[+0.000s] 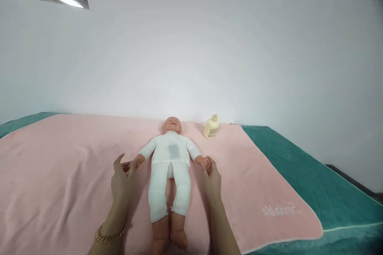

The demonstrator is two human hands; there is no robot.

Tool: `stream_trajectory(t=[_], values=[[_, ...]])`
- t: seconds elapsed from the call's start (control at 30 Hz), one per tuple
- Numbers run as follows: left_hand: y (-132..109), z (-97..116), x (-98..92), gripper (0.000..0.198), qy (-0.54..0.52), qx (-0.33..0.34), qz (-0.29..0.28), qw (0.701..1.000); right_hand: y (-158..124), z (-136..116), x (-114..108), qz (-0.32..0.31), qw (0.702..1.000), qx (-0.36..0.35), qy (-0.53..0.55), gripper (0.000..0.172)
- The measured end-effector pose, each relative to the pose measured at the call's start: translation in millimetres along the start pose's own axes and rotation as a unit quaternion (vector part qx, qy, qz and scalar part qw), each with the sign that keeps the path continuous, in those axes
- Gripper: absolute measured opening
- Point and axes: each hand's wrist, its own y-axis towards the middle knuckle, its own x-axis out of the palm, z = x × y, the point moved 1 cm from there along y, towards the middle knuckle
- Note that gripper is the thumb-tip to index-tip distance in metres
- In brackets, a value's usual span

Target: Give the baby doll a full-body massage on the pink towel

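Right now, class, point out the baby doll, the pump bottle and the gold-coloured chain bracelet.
Baby doll (169, 158): head view, white-clothed lower torso.
Pump bottle (210, 129): head view, middle of its pale yellow body.
Gold-coloured chain bracelet (109, 239): head view, its links.

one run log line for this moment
doll: face-up on pink blanket; left hand: holding doll's right hand; right hand: holding doll's left hand; pump bottle: upright

Pink blanket (251, 195) over green cover (302, 171), doll (171, 159) lying face-up, upright pump bottle (211, 128)
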Motion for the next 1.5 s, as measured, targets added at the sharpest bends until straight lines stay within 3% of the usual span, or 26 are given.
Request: stream_trajectory(t=[0.17, 0.4, 0.5, 0.6, 0.77, 0.93, 1.03, 1.17, 1.27, 1.5], values=[[-10, -3, -6.9, 0.068, 0.04, -0.011, -0.034, 0.999, -4, 27, 1, 0.048, 0.977, -0.143, -0.15, 0.041], [-3, -21, -4.1, 0.081, 0.105, 0.007, -0.083, 0.991, -4, 26, 3, 0.042, 0.972, -0.142, -0.18, 0.038], [1, -25, -5.5, 0.082, 0.077, 0.011, -0.082, 0.994, -5, 20, 0, 0.032, 0.985, -0.11, -0.127, 0.038], [4, -23, -10.2, 0.081, 0.01, 0.002, -0.056, 0.998, -5, 13, -3, 0.027, 0.998, -0.052, -0.005, 0.042], [11, -13, -9.7, 0.061, -0.166, -0.071, 0.003, 0.984, 7, 3, -3, 0.134, 0.964, 0.037, 0.225, 0.055], [32, -4, 15.7, 0.059, -0.318, -0.018, 0.089, 0.944, 40, -4, 13, 0.185, 0.935, 0.024, 0.3, 0.048], [52, 8, 35.5, 0.059, -0.378, 0.046, 0.139, 0.914, 66, -10, 26, 0.171, 0.93, -0.001, 0.326, 0.045], [87, 27, 58.6, 0.044, -0.382, 0.096, 0.166, 0.904, 105, -16, 42, 0.128, 0.927, -0.044, 0.35, 0.041], [117, 37, 75.2, 0.036, -0.395, 0.091, 0.141, 0.903, 132, -20, 53, 0.111, 0.94, -0.06, 0.317, 0.037], [169, 35, 112.8, 0.043, -0.407, 0.032, -0.003, 0.913, 180, -31, 99, 0.104, 0.955, -0.075, 0.268, 0.039]])
